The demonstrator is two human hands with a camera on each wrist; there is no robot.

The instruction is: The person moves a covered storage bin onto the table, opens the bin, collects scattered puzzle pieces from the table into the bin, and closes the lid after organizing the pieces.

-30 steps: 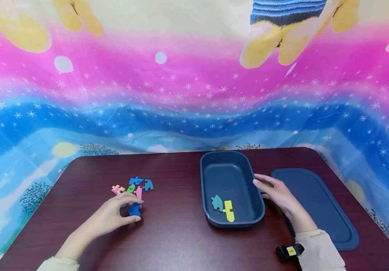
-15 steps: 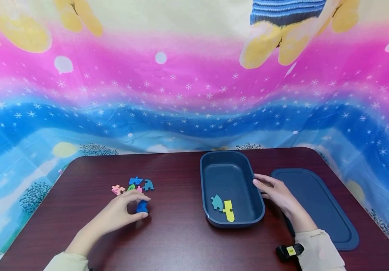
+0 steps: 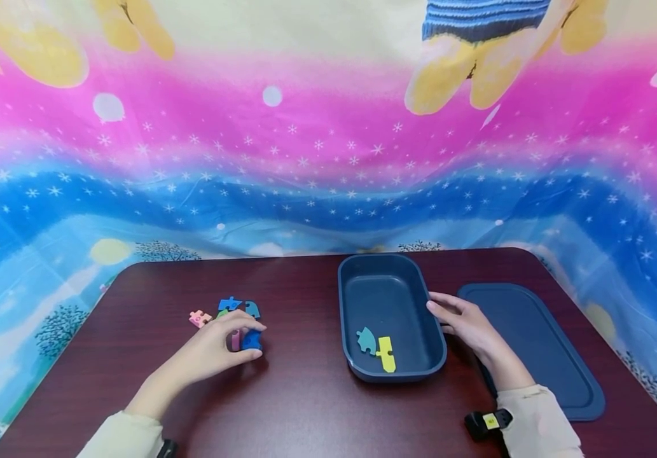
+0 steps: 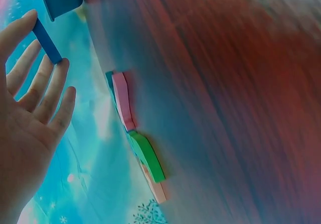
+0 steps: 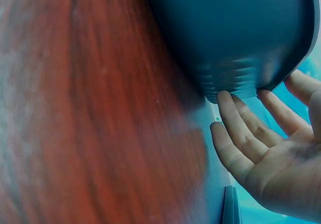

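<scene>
My left hand [image 3: 205,350] pinches a blue puzzle piece [image 3: 252,341] between thumb and fingertips; the left wrist view shows the piece [image 4: 47,41] edge-on, held above the table. Behind this hand lie a salmon puzzle piece [image 3: 199,318], another blue one [image 3: 228,305], a teal one [image 3: 252,309], a green one [image 3: 222,313] and a pink one [image 4: 123,101], some partly hidden by the hand. My right hand [image 3: 474,331] rests its fingertips against the right side of a dark blue box [image 3: 342,318], fingers loosely extended. Inside the box are a teal piece [image 3: 366,341] and a yellow piece [image 3: 386,354].
To the right of the box a dark blue lid [image 3: 534,343] lies flat, partly under the right forearm. A black strap with a yellow label [image 3: 490,422] sits at the right wrist. A patterned cloth [image 3: 305,152] hangs behind the dark red table [image 3: 299,401].
The left hand has moved a little right and slightly away from me, carrying the blue puzzle piece off the other pieces. The right hand and box have stayed put.
</scene>
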